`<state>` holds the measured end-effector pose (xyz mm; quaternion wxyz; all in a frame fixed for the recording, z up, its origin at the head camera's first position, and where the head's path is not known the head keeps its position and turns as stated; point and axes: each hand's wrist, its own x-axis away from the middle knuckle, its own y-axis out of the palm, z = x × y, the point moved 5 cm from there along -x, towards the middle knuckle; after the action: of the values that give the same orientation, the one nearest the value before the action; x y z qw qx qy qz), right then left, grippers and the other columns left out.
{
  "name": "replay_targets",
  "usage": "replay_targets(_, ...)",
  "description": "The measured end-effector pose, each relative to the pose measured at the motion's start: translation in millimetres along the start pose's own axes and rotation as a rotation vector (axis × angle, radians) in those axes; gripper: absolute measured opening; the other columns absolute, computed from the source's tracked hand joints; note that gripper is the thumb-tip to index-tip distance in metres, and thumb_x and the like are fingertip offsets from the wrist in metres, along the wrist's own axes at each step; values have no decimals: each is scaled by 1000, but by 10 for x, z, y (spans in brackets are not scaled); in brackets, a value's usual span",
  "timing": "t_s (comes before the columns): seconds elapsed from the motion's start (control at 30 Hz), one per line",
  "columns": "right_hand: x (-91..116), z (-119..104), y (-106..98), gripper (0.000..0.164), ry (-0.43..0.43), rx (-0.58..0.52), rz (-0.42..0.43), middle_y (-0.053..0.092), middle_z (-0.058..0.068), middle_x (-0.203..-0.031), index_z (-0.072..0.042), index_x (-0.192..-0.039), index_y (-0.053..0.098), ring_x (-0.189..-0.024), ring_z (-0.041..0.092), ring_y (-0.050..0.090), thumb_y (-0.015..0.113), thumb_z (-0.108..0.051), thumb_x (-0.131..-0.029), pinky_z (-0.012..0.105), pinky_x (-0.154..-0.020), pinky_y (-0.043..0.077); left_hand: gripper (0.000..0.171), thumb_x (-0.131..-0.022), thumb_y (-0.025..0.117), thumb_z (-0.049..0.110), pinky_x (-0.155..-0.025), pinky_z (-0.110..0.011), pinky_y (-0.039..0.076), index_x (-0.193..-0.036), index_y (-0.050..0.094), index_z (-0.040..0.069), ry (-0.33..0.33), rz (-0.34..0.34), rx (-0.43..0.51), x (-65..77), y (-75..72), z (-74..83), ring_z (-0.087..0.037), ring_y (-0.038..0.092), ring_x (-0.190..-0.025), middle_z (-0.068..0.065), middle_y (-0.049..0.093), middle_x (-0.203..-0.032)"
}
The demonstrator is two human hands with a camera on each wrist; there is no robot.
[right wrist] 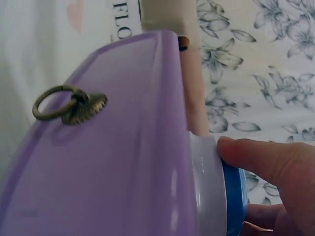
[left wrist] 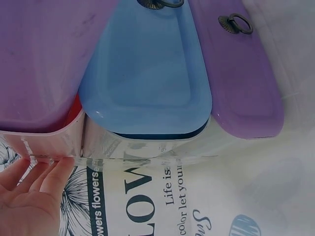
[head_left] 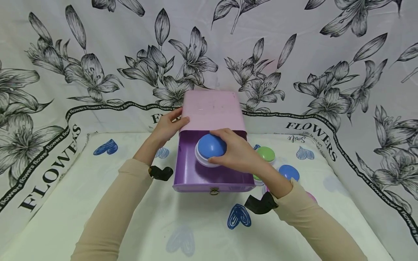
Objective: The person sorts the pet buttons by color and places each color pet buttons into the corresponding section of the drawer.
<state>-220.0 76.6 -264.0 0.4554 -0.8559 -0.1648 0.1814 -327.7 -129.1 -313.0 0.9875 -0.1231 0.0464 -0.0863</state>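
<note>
A drawer cabinet with a pink top [head_left: 212,108] stands ahead, its purple top drawer [head_left: 212,187] pulled out toward me. Over the drawer's inside, my right hand [head_left: 240,150] grips a round white jar with a blue lid [head_left: 211,145], thumb on the near side and fingers on the far side. The right wrist view shows the jar's white body [right wrist: 206,182] partly behind the drawer front. My left hand [head_left: 168,125] rests at the cabinet's left top edge; in the left wrist view its straight fingers [left wrist: 56,179] touch the pink casing [left wrist: 54,143].
Below the top drawer are a blue drawer [left wrist: 152,73] and another purple drawer [left wrist: 241,78] with a ring pull. Right of the cabinet, a green-lidded jar [head_left: 266,154] and a blue lid [head_left: 289,172] lie among others, partly hidden by my right forearm. A flower-printed cloth [head_left: 127,43] hangs behind.
</note>
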Motion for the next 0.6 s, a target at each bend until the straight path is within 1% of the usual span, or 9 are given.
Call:
replay_targets(0.4, -117, -180, 291, 75, 44, 2, -34, 48, 4, -130, -14, -134, 47, -110, 21, 53, 79, -33, -69, 38, -93, 47, 67, -88, 61, 36, -104, -40, 37, -145, 31, 15, 7, -6, -20, 8, 1, 6, -24, 36, -132, -5, 33, -147)
replay_targets(0.6, -142, -182, 395, 75, 77, 0, -47, 47, 4, -131, -13, -135, 46, -111, 22, 52, 79, -29, -69, 39, -93, 46, 66, -88, 61, 35, -104, -40, 38, -144, 32, 14, 11, 4, -24, 13, -4, 6, -25, 36, -132, -6, 33, -147)
